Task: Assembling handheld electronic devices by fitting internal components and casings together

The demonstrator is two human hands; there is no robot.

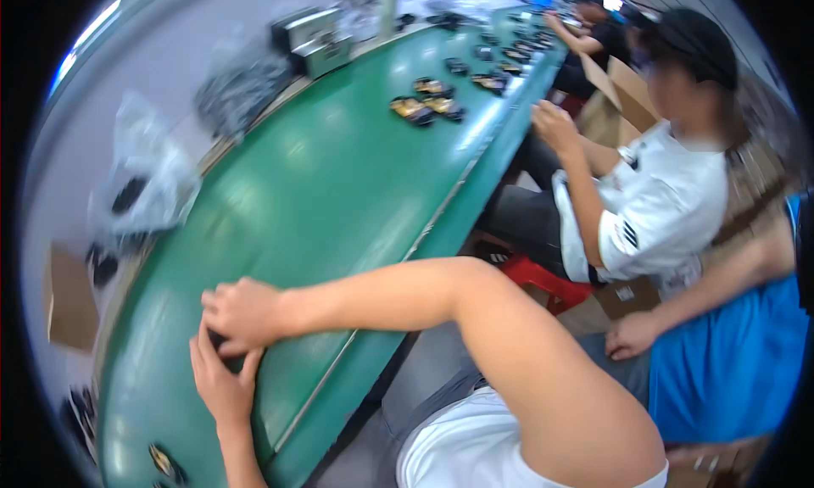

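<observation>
Both of my hands meet over the green work surface (280, 191) at the lower left. Between them is a small dark object (231, 362), mostly covered by my fingers, so its kind cannot be made out. My left hand (222, 386) holds it from the near side, with thumb and fingers around it. From above, my right hand (246, 314) closes over its far end with bent fingers. A black and gold part (165, 462) lies on the surface nearer to me, by the lower edge of the view.
Several black and gold parts (432, 102) lie farther up the long bench. Plastic bags (144, 183) and a cardboard piece (72, 297) line its left edge. A person in white (661, 200) sits on the right; another person's blue clothing (729, 361) is close beside me.
</observation>
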